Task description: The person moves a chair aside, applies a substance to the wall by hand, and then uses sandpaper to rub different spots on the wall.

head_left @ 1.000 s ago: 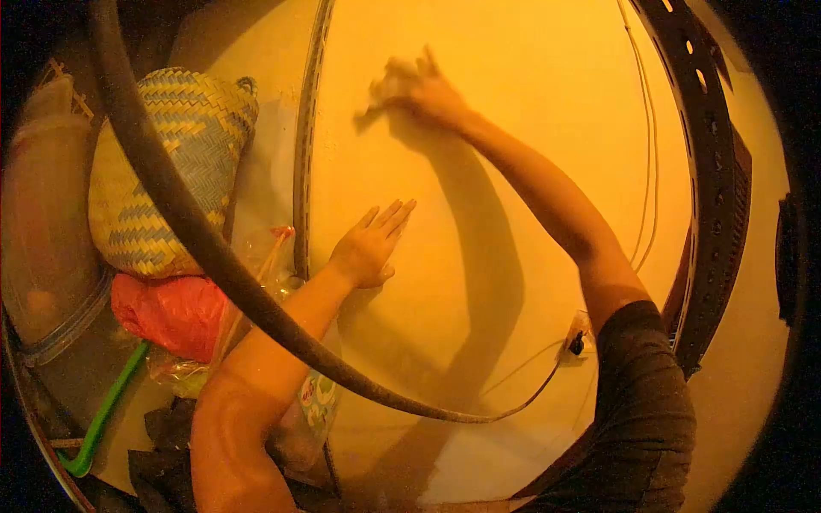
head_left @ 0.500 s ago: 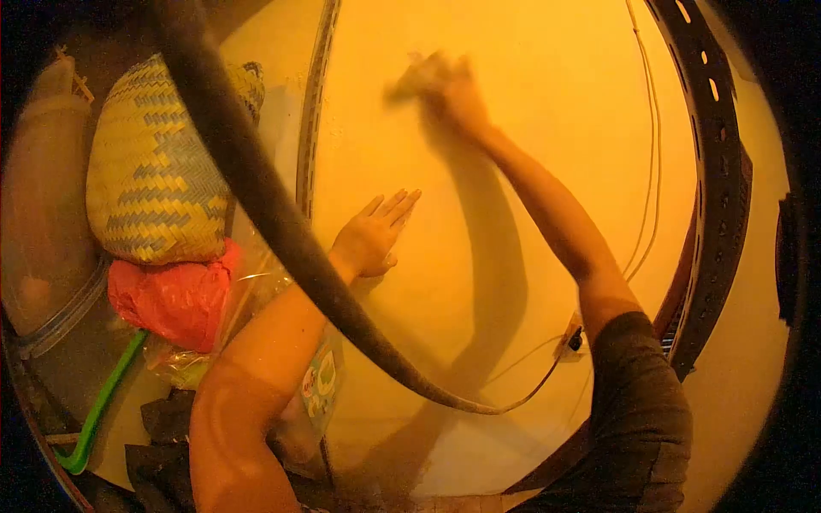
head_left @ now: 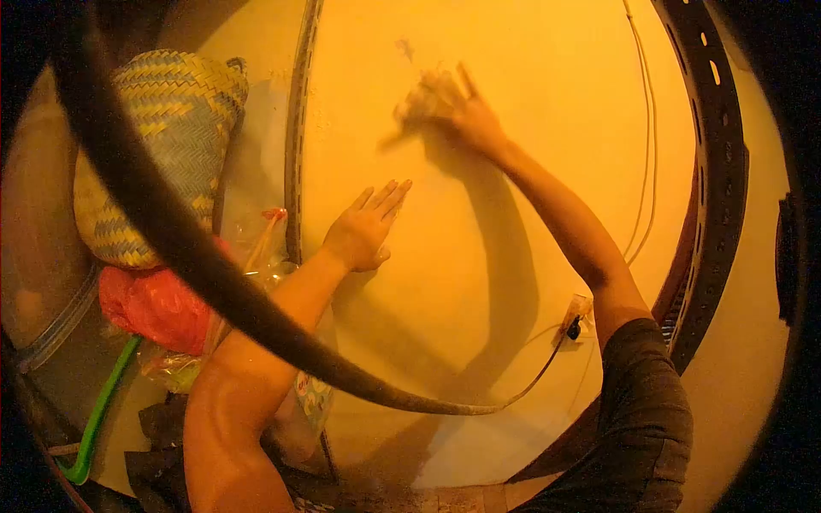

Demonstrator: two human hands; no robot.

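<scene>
A pale yellow wall [head_left: 445, 256] fills the middle of the view. My left hand [head_left: 361, 229] lies against it, fingers spread, holding nothing. Higher up and to the right, my right hand [head_left: 470, 115] presses a crumpled cloth [head_left: 428, 101] to the wall, its outline blurred. A small dark mark [head_left: 404, 48] shows on the wall above the cloth. My right arm casts a long shadow down the wall.
A dark cable [head_left: 282, 329] crosses in front, ending at a plug in a socket [head_left: 575, 327]. At left are a woven bag [head_left: 184, 145], a red plastic bag [head_left: 150, 309] and a green handle [head_left: 98, 419]. Perforated metal posts [head_left: 723, 171] stand on both sides.
My right hand and the cloth have moved slightly down, uncovering the dark mark. My left hand sits a little further left in the view. The near cable has shifted left.
</scene>
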